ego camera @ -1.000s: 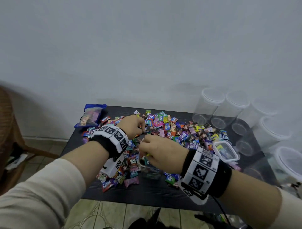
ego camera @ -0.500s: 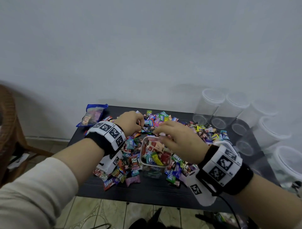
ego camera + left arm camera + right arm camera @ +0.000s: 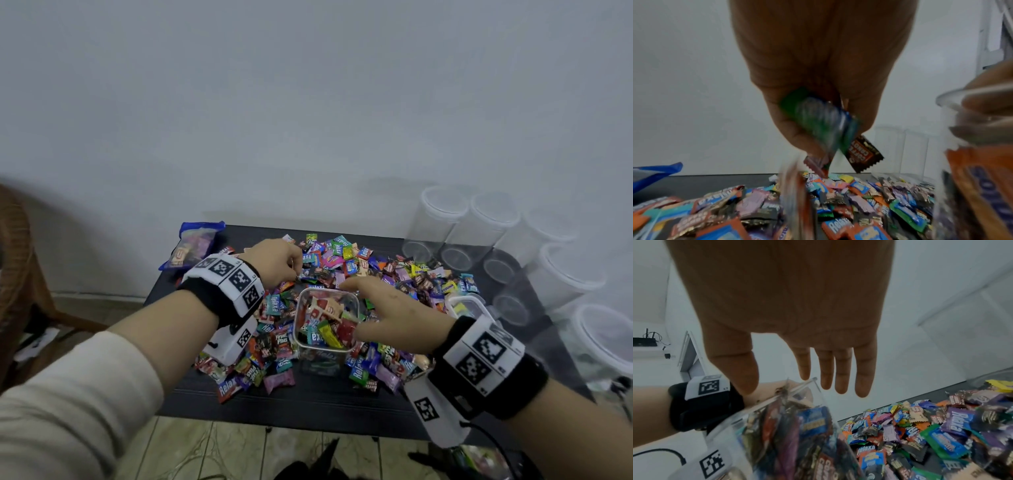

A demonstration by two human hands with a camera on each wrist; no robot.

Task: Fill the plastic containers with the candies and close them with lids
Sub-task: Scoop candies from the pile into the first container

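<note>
A clear square container (image 3: pixel 327 318), partly filled with wrapped candies, stands in the middle of the candy pile (image 3: pixel 376 270) on the black table (image 3: pixel 308 407). My left hand (image 3: pixel 294 270) is behind and left of it and grips several candies, among them a green-blue one (image 3: pixel 818 123) and a brown coffee candy (image 3: pixel 863 154). My right hand (image 3: pixel 368 308) hovers at the container's right rim with straight, spread fingers (image 3: pixel 842 369) and holds nothing. The right wrist view shows the container (image 3: pixel 787 426) just below the palm.
Several tall empty clear jars (image 3: pixel 442 222) with lids stand at the back right and along the right side. A small lidded container (image 3: pixel 469 305) sits right of the pile. A blue candy bag (image 3: pixel 195 243) lies at the back left. A wicker chair (image 3: pixel 13 260) is far left.
My right hand, curled over the container a second ago, has moved off to its right side and opened. My left hand stayed at the pile, gripping candies.
</note>
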